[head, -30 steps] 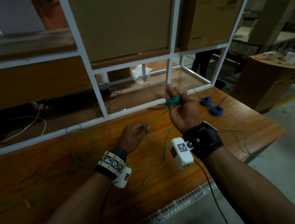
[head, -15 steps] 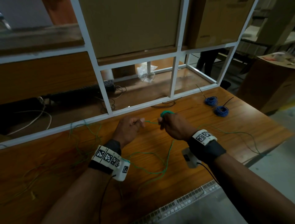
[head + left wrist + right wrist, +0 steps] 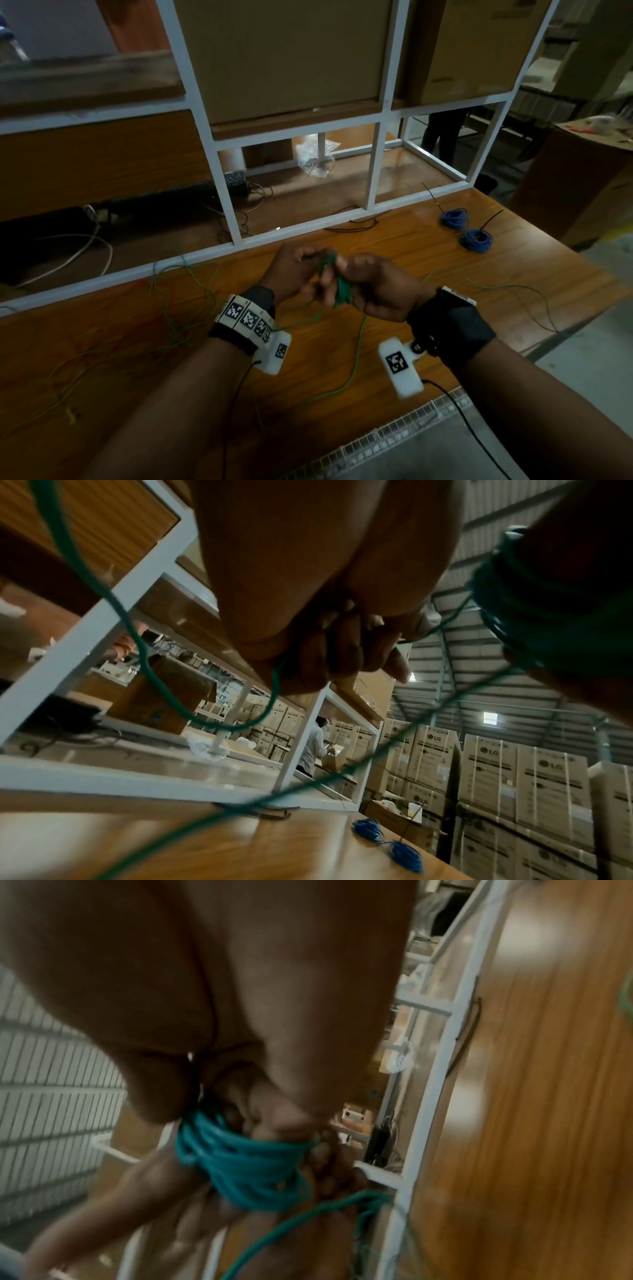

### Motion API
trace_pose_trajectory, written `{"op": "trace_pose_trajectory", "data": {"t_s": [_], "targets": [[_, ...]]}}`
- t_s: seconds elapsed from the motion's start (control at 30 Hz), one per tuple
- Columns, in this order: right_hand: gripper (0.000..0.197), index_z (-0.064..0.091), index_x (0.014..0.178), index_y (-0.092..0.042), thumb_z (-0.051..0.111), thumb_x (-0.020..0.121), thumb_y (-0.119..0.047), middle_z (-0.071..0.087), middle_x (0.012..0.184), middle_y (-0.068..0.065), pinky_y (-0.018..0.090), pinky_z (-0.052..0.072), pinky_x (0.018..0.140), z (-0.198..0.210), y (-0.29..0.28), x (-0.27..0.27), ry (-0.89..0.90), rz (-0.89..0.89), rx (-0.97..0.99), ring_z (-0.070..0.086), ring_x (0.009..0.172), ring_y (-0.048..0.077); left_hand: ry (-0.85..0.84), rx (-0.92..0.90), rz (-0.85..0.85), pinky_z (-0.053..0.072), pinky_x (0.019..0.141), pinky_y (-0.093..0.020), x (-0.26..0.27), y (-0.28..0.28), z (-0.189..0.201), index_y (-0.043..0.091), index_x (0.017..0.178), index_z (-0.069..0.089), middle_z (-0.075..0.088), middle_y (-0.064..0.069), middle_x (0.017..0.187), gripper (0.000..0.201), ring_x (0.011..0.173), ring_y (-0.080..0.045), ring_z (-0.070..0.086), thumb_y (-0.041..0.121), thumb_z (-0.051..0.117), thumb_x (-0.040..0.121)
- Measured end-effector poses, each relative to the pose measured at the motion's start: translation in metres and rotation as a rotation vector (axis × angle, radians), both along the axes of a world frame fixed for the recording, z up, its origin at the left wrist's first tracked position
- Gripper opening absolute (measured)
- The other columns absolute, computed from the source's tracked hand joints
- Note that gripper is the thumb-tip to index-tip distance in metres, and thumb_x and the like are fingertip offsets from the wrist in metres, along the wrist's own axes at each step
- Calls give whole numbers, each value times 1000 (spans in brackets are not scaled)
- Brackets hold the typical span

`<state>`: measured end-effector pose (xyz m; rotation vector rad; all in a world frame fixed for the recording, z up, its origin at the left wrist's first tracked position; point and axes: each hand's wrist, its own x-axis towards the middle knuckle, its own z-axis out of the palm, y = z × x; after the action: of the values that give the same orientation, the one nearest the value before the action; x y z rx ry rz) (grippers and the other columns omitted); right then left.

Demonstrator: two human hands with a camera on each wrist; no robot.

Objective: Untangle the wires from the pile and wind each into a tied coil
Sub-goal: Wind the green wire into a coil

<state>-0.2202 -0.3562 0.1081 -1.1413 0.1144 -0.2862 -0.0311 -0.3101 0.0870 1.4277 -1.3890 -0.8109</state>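
Winding springy green wire (image 3: pixel 342 291), your right hand (image 3: pixel 380 291) clutches the coil. Your left hand (image 3: pixel 291 274) pinches its loose tail; grip there, keeping tension.

green wire (image 3: pixel 342 291) partly coiled, loose tail (image 3: pixel 346 377) trailing over table

1. Two hands meet above the middle of the bench (image 3: pixel 411 246), the left hand (image 3: pixel 291 270) touching the right hand (image 3: pixel 380 291).
2. A wire bundle (image 3: pixel 342 291) sits between them.
3. Two wound coils (image 3: pixel 466 229) lie far right; loose wires (image 3: pixel 178 308) sprawl left.
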Motion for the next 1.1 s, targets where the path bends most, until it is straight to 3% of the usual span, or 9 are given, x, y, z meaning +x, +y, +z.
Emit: {"op": "trace_pose_trajectory", "data": {"t_s": [0.13, 0.3, 0.47, 0.57, 0.7, 0.8, 0.9, 1.0, 1.1], "targets": [[34, 61, 108, 0, 42, 106, -28, 73, 104, 18, 34, 58, 95, 14, -16, 5, -346, -327, 485, 67, 115, 29, 117, 84, 46, 33, 54, -27, -17, 6, -10, 16, 79, 78, 60, -14, 73, 22, 55, -16, 45, 11, 62, 94], [35, 56, 118, -2, 36, 110, -30, 72, 118, 20, 35, 51, 107, 17, -37, 0, -438, -695, 481, 70, 114, 27, -162, 112, 9, 56, 73, -31, -17, 14, -33, 23, 89, 75, 75, 5, 89, 7, 80, -9, 68, 29, 72, 89], [44, 63, 120, -3, 31, 113, -31, 74, 115, 8, 28, 55, 91, 18, -64, -26, 96, -1126, -575, 68, 111, 15, -173, 163, 30, 59, 69, -47, 4, 44, -60, 26, 91, 77, 76, -1, 85, 40, 78, -23, 71, 62, 62, 83], [36, 65, 101, -11, 37, 111, -32, 64, 88, 2, 25, 45, 64, -4, -63, -31, 583, -947, -1230, 62, 78, 18, -141, 79, 54, 49, 57, -37, 6, 44, -48, 14, 77, 71, 64, 9, 64, 35, 61, -13, 61, 46, 65, 91], [55, 62, 88, -8, 36, 106, -52, 62, 78, 4, 39, 50, 64, -22, -51, -28, 803, -459, -1384, 59, 67, 20, -210, -13, 99, 48, 55, -29, 11, 40, -17, 11, 75, 68, 65, 1, 59, 34, 56, -13, 62, 40, 68, 90], [56, 71, 81, -15, 46, 101, -61, 72, 83, 4, 40, 57, 74, -25, -42, -28, 936, -108, -1319, 67, 75, 20, -274, -42, 100, 52, 59, -26, 21, 37, -3, 12, 82, 72, 68, 4, 65, 24, 60, -8, 65, 35, 70, 90], [38, 75, 77, -16, 60, 102, -40, 77, 84, 4, 42, 56, 88, -27, -33, -31, 868, 53, -1080, 72, 84, 17, -256, -104, 103, 56, 59, -31, 22, 38, 8, 19, 87, 78, 73, 10, 74, 7, 63, -8, 66, 25, 76, 85], [35, 70, 85, 4, 56, 105, -22, 75, 76, 10, 30, 51, 89, -19, -21, -35, 634, 168, -599, 73, 89, 16, 39, -189, 143, 46, 45, -20, 18, 42, 21, 5, 87, 77, 69, 9, 58, 5, 46, -7, 56, 8, 75, 83], [30, 68, 83, 2, 63, 99, -23, 68, 68, 16, 42, 51, 93, -5, -10, -39, 314, 315, -185, 73, 89, 24, 18, -248, 93, 43, 46, -18, 16, 39, 26, 9, 82, 78, 70, 10, 60, 2, 47, -4, 55, 7, 78, 81]]}}
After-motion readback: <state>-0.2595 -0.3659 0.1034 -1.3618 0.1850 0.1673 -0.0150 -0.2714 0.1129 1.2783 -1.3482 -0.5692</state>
